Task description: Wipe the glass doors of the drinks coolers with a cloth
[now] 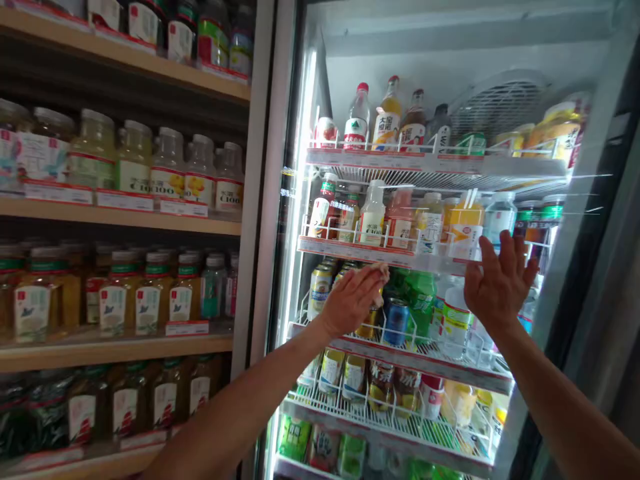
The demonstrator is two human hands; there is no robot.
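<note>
My left hand [353, 300] is pressed toward the glass door [345, 407] of a lit drinks fridge, fingers together over a pale crumpled cloth [383, 280]. Most of the cloth is hidden beneath the palm and fingers. Farther right, my right hand [497, 277] is raised with spread fingers, apparently flat on the same glass and holding nothing. Behind the door, a yellow drink bottle [466, 227] stands just above and left of the right hand. A blue can [397, 322] shows below the left hand.
Wooden shelves [125, 217] with rows of bottled drinks stand left of the fridge. A grey metal frame [257, 200] separates them from the glass. Inside the fridge are several wire racks [440, 180] of bottles and cans, with a round fan grille [500, 100] at the top back.
</note>
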